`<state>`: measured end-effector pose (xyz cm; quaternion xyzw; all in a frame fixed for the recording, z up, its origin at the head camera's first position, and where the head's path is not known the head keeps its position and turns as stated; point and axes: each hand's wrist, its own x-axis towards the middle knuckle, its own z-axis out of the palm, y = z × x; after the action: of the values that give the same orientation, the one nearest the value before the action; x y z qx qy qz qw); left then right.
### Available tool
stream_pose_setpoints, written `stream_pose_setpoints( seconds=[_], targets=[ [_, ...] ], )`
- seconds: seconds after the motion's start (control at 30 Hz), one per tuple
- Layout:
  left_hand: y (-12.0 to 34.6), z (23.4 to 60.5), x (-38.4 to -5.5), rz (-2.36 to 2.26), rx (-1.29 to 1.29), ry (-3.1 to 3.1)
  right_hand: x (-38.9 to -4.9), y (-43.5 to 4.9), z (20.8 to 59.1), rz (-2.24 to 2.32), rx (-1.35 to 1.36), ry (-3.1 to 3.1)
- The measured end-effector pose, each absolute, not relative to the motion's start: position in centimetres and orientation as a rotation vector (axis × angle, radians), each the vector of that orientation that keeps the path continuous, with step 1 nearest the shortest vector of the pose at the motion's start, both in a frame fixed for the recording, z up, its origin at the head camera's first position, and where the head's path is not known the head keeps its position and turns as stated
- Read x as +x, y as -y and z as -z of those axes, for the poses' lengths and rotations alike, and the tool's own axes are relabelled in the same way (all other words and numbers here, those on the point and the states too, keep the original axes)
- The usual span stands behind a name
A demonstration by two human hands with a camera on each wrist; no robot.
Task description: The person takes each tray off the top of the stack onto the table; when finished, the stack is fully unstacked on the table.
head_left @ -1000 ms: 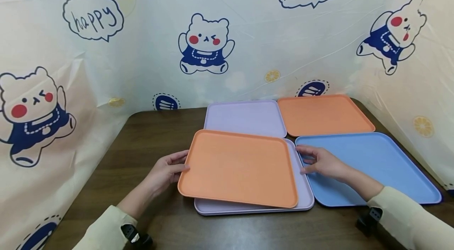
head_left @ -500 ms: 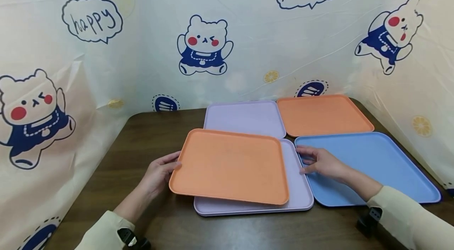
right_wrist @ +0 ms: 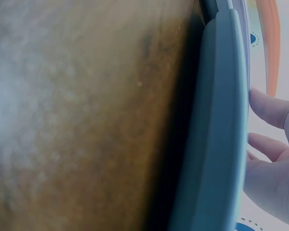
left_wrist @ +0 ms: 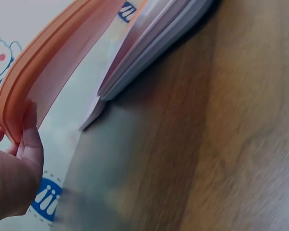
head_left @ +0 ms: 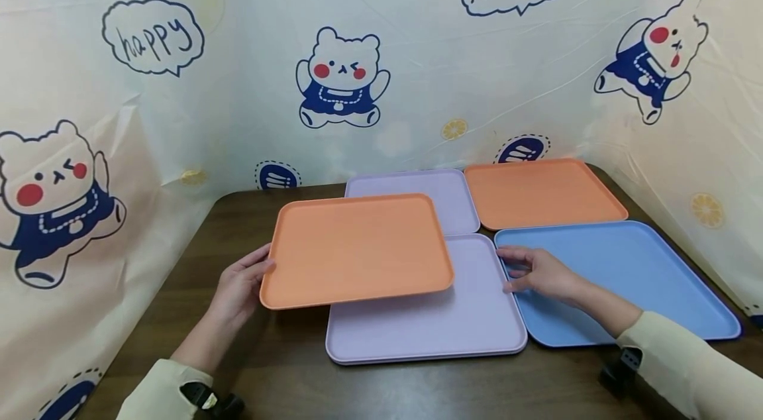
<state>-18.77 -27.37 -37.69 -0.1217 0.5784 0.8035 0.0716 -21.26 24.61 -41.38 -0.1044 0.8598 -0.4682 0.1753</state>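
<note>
My left hand point(head_left: 238, 284) pinches the left edge of an orange tray point(head_left: 357, 251), holding it raised and slightly tilted. That tray overhangs part of the front lilac tray point(head_left: 435, 330) and hides some of the back lilac tray point(head_left: 456, 198). In the left wrist view, the thumb and fingers point(left_wrist: 32, 139) grip the orange rim from both sides. The front lilac tray lies on the table, its edge looking layered. My right hand point(head_left: 545, 272) rests, fingers loosely bent, at the seam between the front lilac tray and the blue tray point(head_left: 626, 281), without gripping either.
A second orange tray point(head_left: 542, 195) lies at the back right, beside the back lilac one and behind the blue one. The dark wooden table point(head_left: 238, 221) shows bare wood at left and front. A printed curtain point(head_left: 238, 75) stands close around its back and sides.
The left hand has carried the orange tray leftward and up, uncovering more of the front lilac tray and covering more of the back one. The right hand has stayed in place.
</note>
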Motion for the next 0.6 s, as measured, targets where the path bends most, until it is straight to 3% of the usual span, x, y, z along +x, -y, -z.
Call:
stream_pose_setpoints(
  seconds=[0.6],
  targets=[
    [32.8, 38.3, -20.2, -2.748, -0.430, -1.599, -21.1, -24.4, 40.6, 1.273, -0.261, -2.492]
  ],
)
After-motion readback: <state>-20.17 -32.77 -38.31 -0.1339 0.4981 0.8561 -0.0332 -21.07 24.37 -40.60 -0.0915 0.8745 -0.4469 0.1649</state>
